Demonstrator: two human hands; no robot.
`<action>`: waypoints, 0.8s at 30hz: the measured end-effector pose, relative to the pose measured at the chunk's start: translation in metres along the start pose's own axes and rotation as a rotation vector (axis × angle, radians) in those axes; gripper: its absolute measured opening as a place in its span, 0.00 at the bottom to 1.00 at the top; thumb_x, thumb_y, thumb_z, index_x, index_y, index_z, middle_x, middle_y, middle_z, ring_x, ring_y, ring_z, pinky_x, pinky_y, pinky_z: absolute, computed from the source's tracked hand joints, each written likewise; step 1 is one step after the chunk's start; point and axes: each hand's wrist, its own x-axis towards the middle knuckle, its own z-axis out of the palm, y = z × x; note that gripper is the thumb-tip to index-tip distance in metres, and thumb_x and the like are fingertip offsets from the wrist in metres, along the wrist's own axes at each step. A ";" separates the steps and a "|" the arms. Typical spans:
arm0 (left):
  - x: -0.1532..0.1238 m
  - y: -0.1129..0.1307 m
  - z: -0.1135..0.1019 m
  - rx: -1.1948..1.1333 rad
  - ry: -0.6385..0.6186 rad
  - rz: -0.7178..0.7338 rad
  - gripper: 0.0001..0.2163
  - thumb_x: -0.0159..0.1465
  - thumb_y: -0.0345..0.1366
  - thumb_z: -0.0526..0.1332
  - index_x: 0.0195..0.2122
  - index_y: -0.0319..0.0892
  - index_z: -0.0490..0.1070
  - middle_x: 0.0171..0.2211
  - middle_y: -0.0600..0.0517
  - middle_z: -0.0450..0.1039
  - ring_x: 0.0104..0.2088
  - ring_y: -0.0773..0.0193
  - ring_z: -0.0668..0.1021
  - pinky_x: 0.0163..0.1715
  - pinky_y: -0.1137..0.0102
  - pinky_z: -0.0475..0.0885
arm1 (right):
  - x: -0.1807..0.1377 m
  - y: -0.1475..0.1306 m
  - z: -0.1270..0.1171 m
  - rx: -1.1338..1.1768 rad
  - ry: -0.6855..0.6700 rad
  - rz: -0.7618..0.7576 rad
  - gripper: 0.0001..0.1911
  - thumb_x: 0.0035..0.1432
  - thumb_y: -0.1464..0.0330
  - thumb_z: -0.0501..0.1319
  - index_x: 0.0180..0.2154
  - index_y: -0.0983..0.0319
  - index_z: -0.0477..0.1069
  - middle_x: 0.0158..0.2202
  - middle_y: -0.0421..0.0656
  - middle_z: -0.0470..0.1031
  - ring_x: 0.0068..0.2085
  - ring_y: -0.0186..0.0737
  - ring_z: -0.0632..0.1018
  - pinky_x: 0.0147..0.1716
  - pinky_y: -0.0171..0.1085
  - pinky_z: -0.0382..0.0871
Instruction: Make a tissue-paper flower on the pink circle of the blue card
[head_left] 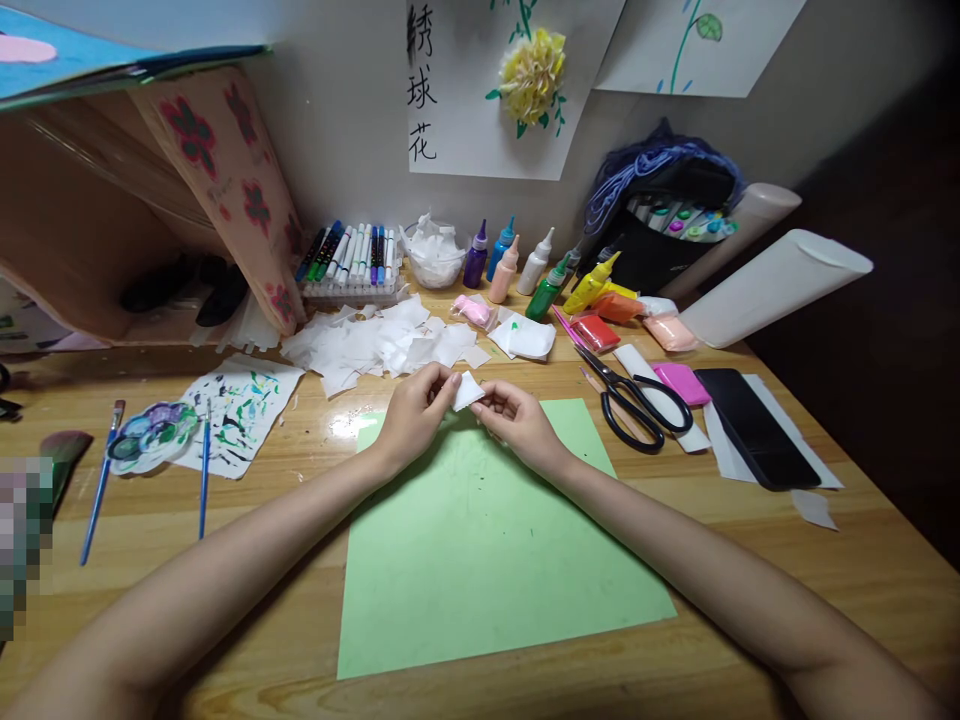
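Between my two hands is a small piece of white paper [469,391], raised over the far edge of a light green sheet [495,560]. My left hand [415,418] pinches its left side between thumb and fingers. On the other side, my right hand [523,425] grips the lower right corner with its fingertips. A heap of torn white paper scraps [375,340] lies just beyond my left hand. Black-handled scissors [634,400] rest to the right of my right hand, blades pointing away.
Paint bottles [551,287], a glass bowl [435,262] of paper and a tray of markers [352,255] line the wall. At left are paintbrushes [205,470] and a paint-smeared sheet [240,415]. A phone [757,428] and a white bottle [780,285] lie at right.
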 end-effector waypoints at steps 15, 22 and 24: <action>-0.001 -0.001 0.000 0.055 -0.023 0.027 0.10 0.64 0.39 0.53 0.32 0.41 0.71 0.27 0.54 0.72 0.25 0.70 0.68 0.26 0.73 0.62 | 0.001 0.000 0.000 -0.006 0.014 -0.013 0.10 0.53 0.63 0.61 0.33 0.62 0.67 0.25 0.37 0.64 0.23 0.28 0.64 0.22 0.31 0.57; -0.004 0.005 -0.001 0.035 -0.141 0.171 0.12 0.65 0.40 0.53 0.36 0.42 0.74 0.36 0.50 0.75 0.37 0.65 0.74 0.38 0.70 0.67 | 0.000 0.001 -0.002 -0.029 0.069 -0.030 0.12 0.56 0.60 0.58 0.32 0.63 0.67 0.23 0.36 0.63 0.21 0.28 0.62 0.19 0.30 0.55; -0.005 0.005 0.000 0.059 -0.138 0.140 0.11 0.64 0.41 0.54 0.35 0.42 0.73 0.32 0.51 0.75 0.33 0.66 0.74 0.34 0.71 0.66 | 0.000 0.002 -0.002 -0.046 0.062 -0.042 0.13 0.57 0.59 0.57 0.31 0.63 0.67 0.23 0.36 0.63 0.21 0.28 0.62 0.19 0.30 0.55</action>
